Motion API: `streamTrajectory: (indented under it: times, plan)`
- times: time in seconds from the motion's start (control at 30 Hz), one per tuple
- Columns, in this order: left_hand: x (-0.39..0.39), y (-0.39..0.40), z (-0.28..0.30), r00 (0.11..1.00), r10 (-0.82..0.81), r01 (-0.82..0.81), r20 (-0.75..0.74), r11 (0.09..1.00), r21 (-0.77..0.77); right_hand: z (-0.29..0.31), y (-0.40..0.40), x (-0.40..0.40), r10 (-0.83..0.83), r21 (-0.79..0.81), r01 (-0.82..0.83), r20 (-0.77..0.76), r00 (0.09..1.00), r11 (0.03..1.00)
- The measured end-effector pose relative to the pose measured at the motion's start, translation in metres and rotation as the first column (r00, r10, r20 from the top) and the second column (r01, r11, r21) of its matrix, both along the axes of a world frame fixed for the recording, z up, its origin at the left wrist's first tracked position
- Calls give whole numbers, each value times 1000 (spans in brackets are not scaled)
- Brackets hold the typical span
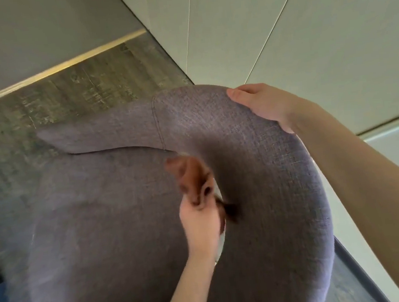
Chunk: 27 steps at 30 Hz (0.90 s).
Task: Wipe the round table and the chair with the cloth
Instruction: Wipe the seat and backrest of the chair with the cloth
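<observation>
The grey-purple woven-fabric chair with a curved padded backrest (254, 145) fills most of your view, standing on a dark wood-grain floor (77, 94) beside pale wall panels (304, 29). Your right hand (262, 106) is curled over the top outer edge of the backrest, fingers wrapped out of sight behind it, thumb lying on the fabric. Your left hand (199, 227) is closed around a bunched brown cloth (188, 174), blurred, held against the backrest's inner face just above the seat.
</observation>
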State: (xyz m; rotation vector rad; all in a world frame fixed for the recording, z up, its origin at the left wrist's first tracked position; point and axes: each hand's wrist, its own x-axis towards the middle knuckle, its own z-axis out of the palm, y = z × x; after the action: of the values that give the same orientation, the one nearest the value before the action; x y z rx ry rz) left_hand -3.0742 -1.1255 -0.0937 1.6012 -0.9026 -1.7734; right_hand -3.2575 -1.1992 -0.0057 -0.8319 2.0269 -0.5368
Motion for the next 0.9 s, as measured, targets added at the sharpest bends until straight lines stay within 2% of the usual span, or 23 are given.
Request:
streamTrajectory:
  times: [0.07,0.1,0.17,0.23,0.27,0.33,0.5,0.57,0.6,0.63,0.7,0.73,0.8,0.9]
  plan:
    - [-29,-11,33,980,-164,132,-111,959,-249,0,0,0,-5,-9,5,-5,1000,1000]
    - [-43,-12,40,954,-284,231,-94,899,-372,0,0,1,-10,-14,10,1,1000,1000]
    - [-58,-9,39,894,-428,428,131,731,-532,-1,1,2,-38,-23,40,68,997,999]
    - [-55,-1,20,830,-426,553,360,538,-637,-1,1,1,-55,-15,57,96,994,998]
    - [-48,6,11,789,-443,605,425,441,-663,-1,0,1,-58,-4,59,97,994,998]
    - [-29,24,-14,709,-537,681,457,354,-641,2,-1,0,-60,39,56,111,992,998]
    - [21,50,-54,632,-713,758,303,485,-437,5,-2,0,-66,66,58,124,990,996]
    - [44,52,-64,598,-777,797,197,552,-243,5,-2,0,-75,64,67,116,990,996]
    - [53,52,-68,663,-738,747,122,646,-155,5,-2,0,-76,61,69,113,991,996]
    - [60,50,-67,718,-682,696,141,710,-107,4,-2,0,-77,59,71,110,991,996]
    - [56,34,-61,858,-462,481,223,876,-36,1,-1,-2,-80,53,75,103,991,996]
    - [44,24,-55,931,-323,330,168,944,-18,1,-2,-1,-83,51,79,102,991,996]
    - [8,3,-36,978,-200,205,54,974,-99,1,-2,1,-92,51,88,96,991,995]
    - [-45,-14,-7,943,-334,317,-8,900,-298,1,-2,1,-107,28,105,94,990,994]
